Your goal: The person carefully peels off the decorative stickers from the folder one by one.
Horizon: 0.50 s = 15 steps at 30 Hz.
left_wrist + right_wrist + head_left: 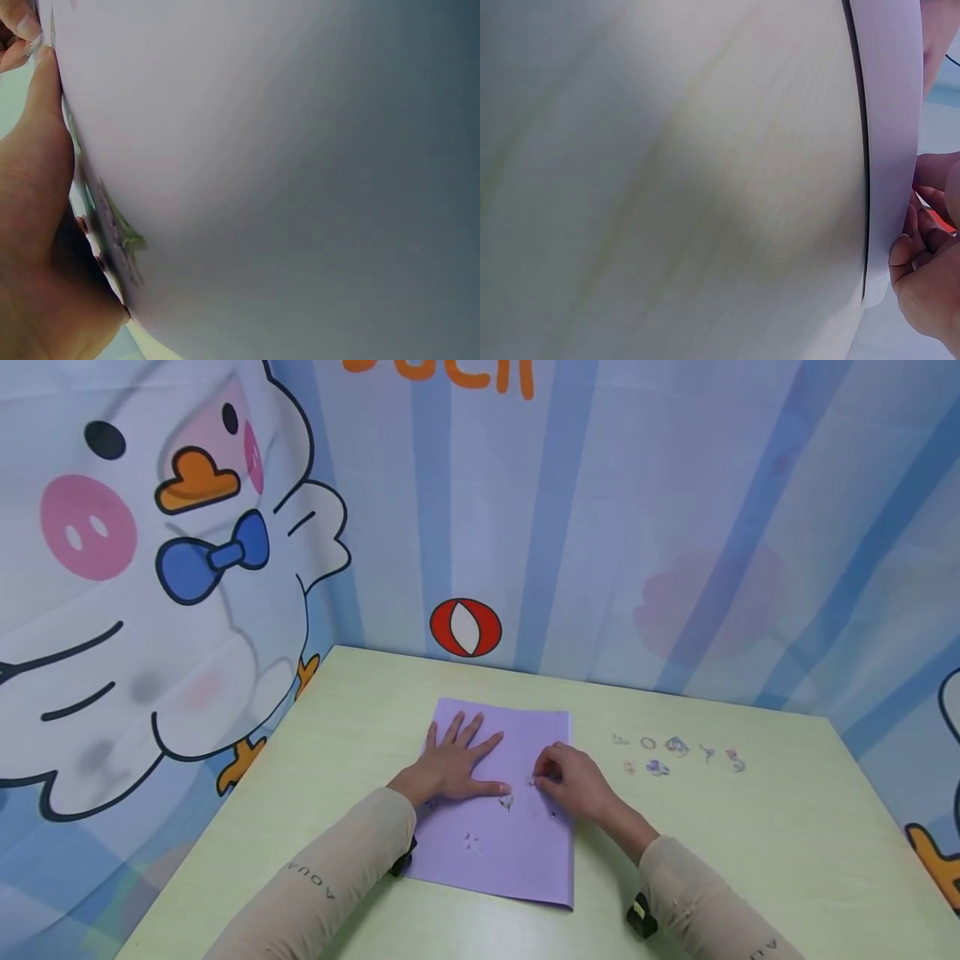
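From my end, the left hand (453,768) lies flat on the lilac rectangular paper sheet (525,868), fingers spread and grasping nothing. The right hand (572,781) pinches a small pale sticker-like piece (531,781) between thumb and finger, down at the sheet, just right of the left thumb. The fingertips cover so much of it that I can't swear to its shape or whether it touches the paper.

To do this well, I'd let the left palm bear down firmly so the sheet cannot slide, and hold the piece by its edge only; something this thin would probably crease or cling to a fingertip.

The left thumb sits right by a small leafy motif (506,802), so room is tight there, and the right hand blocks part of the sheet. Nearer me than the left hand, a cluster of small dark flecks (471,842) lies on the sheet. Off to the right hand's right, a blue-grey ring-shaped piece (648,743) and several small multicoloured cut-outs (677,746) lie on the pale yellow-green surface (750,835).
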### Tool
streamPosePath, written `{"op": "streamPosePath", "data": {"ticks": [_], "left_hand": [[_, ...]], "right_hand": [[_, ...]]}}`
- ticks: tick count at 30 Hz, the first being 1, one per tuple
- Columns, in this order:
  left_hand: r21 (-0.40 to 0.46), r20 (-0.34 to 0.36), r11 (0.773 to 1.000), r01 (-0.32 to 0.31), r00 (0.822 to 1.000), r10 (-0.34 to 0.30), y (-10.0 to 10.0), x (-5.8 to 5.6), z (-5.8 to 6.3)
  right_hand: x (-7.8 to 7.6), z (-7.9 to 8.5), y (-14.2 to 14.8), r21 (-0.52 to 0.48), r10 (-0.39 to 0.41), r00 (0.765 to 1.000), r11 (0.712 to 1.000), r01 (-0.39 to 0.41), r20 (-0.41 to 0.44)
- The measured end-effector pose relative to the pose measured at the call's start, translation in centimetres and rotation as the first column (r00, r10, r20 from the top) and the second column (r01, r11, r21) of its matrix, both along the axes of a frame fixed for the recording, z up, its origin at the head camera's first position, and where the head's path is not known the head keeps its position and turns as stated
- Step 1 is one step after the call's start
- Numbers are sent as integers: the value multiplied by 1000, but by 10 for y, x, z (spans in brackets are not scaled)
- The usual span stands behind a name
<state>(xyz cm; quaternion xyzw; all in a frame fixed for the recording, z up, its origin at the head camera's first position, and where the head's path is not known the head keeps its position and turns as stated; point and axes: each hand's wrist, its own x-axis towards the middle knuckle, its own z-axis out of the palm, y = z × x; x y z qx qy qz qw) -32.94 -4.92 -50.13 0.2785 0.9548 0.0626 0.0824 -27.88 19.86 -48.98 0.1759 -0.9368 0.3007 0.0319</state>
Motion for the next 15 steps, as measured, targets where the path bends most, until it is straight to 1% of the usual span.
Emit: {"op": "streamPosePath", "data": {"ticks": [7,11,15], "left_hand": [[-2,0,1000,1,1000,-1,-1,0,0],[2,-1,1000,-1,1000,1,-1,0,0],[5,-2,1000,1,1000,-1,-1,0,0]], "right_hand": [[0,-1,3,-65,4,999,998,-1,47],[0,-1,4,-109,24,998,994,-17,59],[1,1,4,-116,28,997,993,-20,74]]}}
